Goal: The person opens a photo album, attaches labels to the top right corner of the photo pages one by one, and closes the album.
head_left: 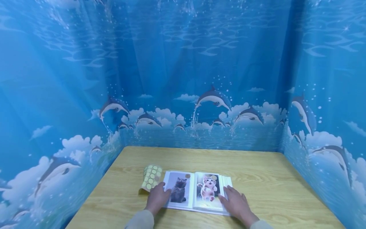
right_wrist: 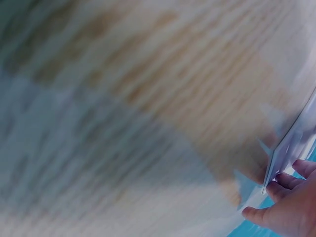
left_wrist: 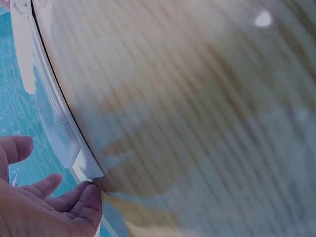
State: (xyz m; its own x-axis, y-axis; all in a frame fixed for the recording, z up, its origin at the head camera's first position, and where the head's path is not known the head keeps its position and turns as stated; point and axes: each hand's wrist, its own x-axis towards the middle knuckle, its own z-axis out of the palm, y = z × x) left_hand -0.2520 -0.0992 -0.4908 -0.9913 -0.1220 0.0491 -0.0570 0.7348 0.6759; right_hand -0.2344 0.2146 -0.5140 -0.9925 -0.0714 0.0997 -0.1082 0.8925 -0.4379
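An open photo album (head_left: 192,208) lies on the wooden table with white page borders. Its left page carries a grey cat photo (head_left: 178,192), its right page a striped kitten photo (head_left: 206,190). A small round sticker sits near the top right of each photo, brown on the left and yellowish on the right. My left hand (head_left: 157,197) holds the album's left edge, thumb over the page border; in the left wrist view its curled fingertips meet the cover's corner. My right hand (head_left: 237,203) grips the right edge, thumb on the page side and fingers along the border.
A curled yellow-green sheet (head_left: 151,178) with rows of pale round stickers lies just left of the album, close to my left hand. The wood-grain table (head_left: 257,165) reaches back to a blue dolphin-print curtain (head_left: 171,79) that encloses three sides.
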